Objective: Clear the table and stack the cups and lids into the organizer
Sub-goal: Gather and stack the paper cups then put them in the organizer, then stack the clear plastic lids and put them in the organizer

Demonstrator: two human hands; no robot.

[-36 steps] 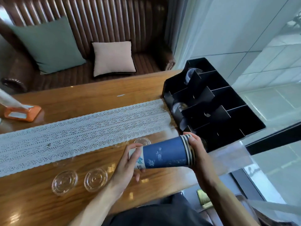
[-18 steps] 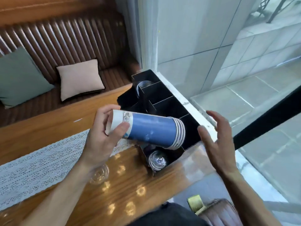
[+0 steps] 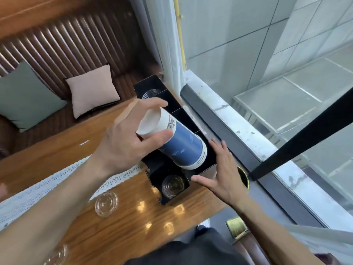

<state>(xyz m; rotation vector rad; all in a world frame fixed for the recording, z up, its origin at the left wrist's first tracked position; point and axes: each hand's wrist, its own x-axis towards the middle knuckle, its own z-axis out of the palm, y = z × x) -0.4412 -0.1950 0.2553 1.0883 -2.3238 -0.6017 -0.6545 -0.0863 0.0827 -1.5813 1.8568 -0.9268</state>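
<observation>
My left hand grips a stack of blue and white paper cups by its base end, tilted with the rims pointing down into a near compartment of the black organizer. My right hand is open, its fingers spread against the organizer's near right corner. Clear lids sit in the organizer's front slot, and clear cups fill a far compartment. One clear lid lies on the wooden table, and another clear lid shows at the bottom left edge.
A white lace runner crosses the table. Behind it is a brown ribbed bench with a green cushion and a beige cushion. A window sill and black frame run close along the organizer's right side.
My left hand has tipped the cup stack from lying sideways to rims-down over the organizer. My right hand moved in from open air to the organizer's corner. The view shifted right.
</observation>
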